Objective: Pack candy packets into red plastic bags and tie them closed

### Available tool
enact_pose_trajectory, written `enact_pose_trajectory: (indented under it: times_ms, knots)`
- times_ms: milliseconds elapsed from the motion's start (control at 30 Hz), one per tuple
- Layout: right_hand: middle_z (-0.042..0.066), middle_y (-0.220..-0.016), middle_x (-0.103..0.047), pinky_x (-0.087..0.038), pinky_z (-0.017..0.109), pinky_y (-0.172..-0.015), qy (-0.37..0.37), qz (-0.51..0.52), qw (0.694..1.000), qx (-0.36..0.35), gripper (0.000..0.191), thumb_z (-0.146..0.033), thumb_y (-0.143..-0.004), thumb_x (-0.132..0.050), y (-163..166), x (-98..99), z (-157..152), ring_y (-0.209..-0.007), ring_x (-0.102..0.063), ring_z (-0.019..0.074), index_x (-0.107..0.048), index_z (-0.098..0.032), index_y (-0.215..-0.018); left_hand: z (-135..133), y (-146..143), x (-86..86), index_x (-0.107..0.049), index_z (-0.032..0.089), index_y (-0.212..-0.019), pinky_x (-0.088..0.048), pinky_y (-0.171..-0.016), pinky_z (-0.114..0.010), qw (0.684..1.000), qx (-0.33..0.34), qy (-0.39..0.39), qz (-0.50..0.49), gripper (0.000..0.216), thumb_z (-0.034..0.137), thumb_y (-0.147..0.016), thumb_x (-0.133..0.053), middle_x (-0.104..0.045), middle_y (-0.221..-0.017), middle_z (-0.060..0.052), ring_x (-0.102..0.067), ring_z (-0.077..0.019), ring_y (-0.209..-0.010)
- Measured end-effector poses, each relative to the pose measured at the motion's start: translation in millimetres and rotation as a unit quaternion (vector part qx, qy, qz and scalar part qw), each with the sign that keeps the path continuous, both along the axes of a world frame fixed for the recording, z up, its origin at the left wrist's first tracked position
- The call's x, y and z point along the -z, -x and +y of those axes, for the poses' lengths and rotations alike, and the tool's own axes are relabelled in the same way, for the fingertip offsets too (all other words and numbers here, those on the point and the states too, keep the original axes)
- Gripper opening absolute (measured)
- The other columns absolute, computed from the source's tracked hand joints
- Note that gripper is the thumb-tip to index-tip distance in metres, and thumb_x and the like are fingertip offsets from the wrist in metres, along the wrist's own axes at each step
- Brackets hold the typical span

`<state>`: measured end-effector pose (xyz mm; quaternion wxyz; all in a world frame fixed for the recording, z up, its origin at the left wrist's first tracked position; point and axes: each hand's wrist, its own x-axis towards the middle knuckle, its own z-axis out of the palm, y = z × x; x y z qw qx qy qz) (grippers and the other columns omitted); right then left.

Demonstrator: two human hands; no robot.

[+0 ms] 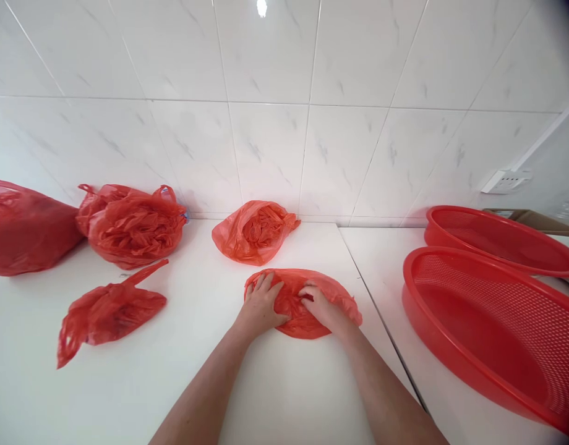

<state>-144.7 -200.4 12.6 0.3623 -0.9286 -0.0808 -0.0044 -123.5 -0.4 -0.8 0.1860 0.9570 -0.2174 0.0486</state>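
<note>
A red plastic bag (307,327) lies crumpled in the middle of the white table in front of me. My left hand (262,303) rests on its left half with the fingers spread apart. Over the bag's centre is my right hand (318,301), its fingers curled and pinching the thin plastic. Whatever may be under the folds is hidden. Just behind sits another red plastic bag (261,232), bunched up with more crinkled plastic in its mouth.
Two red perforated plastic baskets (451,364) stand at the right, beyond a seam in the white table (284,395). Several red bags are at the left: a knotted bag (115,309), a bulging bag (136,228) and a full bag (29,232). A tiled wall (266,148) rises behind.
</note>
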Motion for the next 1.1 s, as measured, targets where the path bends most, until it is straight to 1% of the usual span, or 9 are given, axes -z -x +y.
enact_pose_trajectory:
  times_ms: [133,233,367,467,600,700,800,933,1100]
  knots:
    - [-0.002,-0.103,-0.066,-0.047,0.032,-0.073,0.041,0.07,0.993,0.086,0.023,-0.029,-0.084,-0.046,3,-5.6,-7,-0.086,-0.062,0.0181,-0.064,-0.033,-0.098,5,-3,-0.1,-0.051,0.024,-0.128,-0.025,-0.107,-0.059,1.0,0.002,0.006,-0.016,0.075,0.04,-0.06,-0.076,-0.034,-0.149,-0.012,-0.023,-0.0369,-0.139]
    - [0.0,-0.114,-0.064,-0.048,0.033,-0.078,0.014,0.079,0.991,0.109,0.035,-0.037,-0.084,-0.048,4,-8.3,-3,-0.095,-0.062,0.0198,-0.056,-0.033,-0.118,5,-3,-4.2,-0.056,0.024,-0.122,-0.034,-0.104,-0.055,0.996,0.014,0.04,-0.083,0.059,0.038,-0.066,-0.073,-0.049,-0.137,-0.011,-0.041,-0.0333,-0.128]
    - [0.0,-0.113,-0.064,-0.049,0.032,-0.078,-0.049,0.014,0.989,0.136,0.045,-0.046,-0.086,-0.046,6,-2.9,1,-0.093,-0.063,0.0189,-0.047,-0.035,-0.129,-2,0,-11.7,-0.062,0.022,-0.113,-0.045,-0.095,-0.04,0.981,0.049,0.104,-0.155,0.029,0.028,-0.087,-0.05,-0.062,-0.117,-0.008,-0.057,-0.0218,-0.109]
    - [-0.001,-0.103,-0.067,-0.049,0.03,-0.07,-0.08,0.023,0.989,0.12,0.047,-0.046,-0.086,-0.049,5,4.7,-1,-0.079,-0.064,0.017,-0.044,-0.039,-0.132,-9,4,-13.7,-0.062,0.024,-0.113,-0.045,-0.096,-0.037,0.985,0.081,0.092,-0.123,0.031,0.023,-0.09,-0.042,-0.061,-0.121,-0.006,-0.055,-0.02,-0.113]
    - [-0.001,-0.089,-0.068,-0.047,0.028,-0.06,-0.159,0.062,0.979,0.112,0.053,-0.047,-0.084,-0.053,-3,9.5,-9,-0.066,-0.063,0.0155,-0.04,-0.038,-0.135,-13,8,-10.1,-0.06,0.03,-0.119,-0.047,-0.093,-0.041,0.996,0.076,0.046,0.012,0.044,0.038,-0.076,-0.063,-0.047,-0.14,-0.005,-0.051,-0.0278,-0.12]
    - [0.001,-0.084,-0.067,-0.045,0.024,-0.051,-0.317,0.121,0.935,0.101,0.042,-0.045,-0.083,-0.057,-14,9.3,-21,-0.059,-0.061,0.0132,-0.052,-0.026,-0.121,-10,8,-7.1,-0.057,0.033,-0.124,-0.051,-0.083,-0.038,0.993,0.044,0.05,0.093,0.06,0.043,-0.065,-0.07,-0.047,-0.14,-0.004,-0.054,-0.0302,-0.117]
    - [0.006,-0.081,-0.066,-0.042,0.019,-0.045,-0.482,0.187,0.852,0.084,0.027,-0.041,-0.083,-0.059,-23,9.3,-36,-0.056,-0.058,0.0099,-0.062,-0.015,-0.091,-6,7,-6.7,-0.057,0.033,-0.124,-0.05,-0.085,-0.038,0.992,0.036,0.061,0.104,0.066,0.042,-0.061,-0.073,-0.05,-0.137,-0.004,-0.052,-0.0311,-0.119]
    - [0.007,-0.074,-0.066,-0.041,0.016,-0.043,-0.56,0.232,0.795,0.039,0.032,-0.042,-0.085,-0.058,-25,9.9,-52,-0.054,-0.057,0.0085,-0.061,-0.013,-0.072,-4,5,-8.1,-0.054,0.031,-0.127,-0.048,-0.093,-0.038,0.99,0.048,0.083,0.105,0.07,0.04,-0.06,-0.074,-0.055,-0.132,-0.003,-0.051,-0.0285,-0.121]
    - [0.013,-0.114,-0.064,-0.051,0.018,-0.057,-0.615,0.233,0.754,0.001,0.036,-0.04,-0.093,-0.043,-25,6.8,-54,-0.082,-0.066,0.012,-0.061,-0.013,-0.11,-2,5,-11.4,-0.052,0.03,-0.127,-0.045,-0.095,-0.036,0.987,0.033,0.124,0.094,0.059,0.044,-0.071,-0.066,-0.058,-0.129,0.0,-0.052,-0.0244,-0.119]
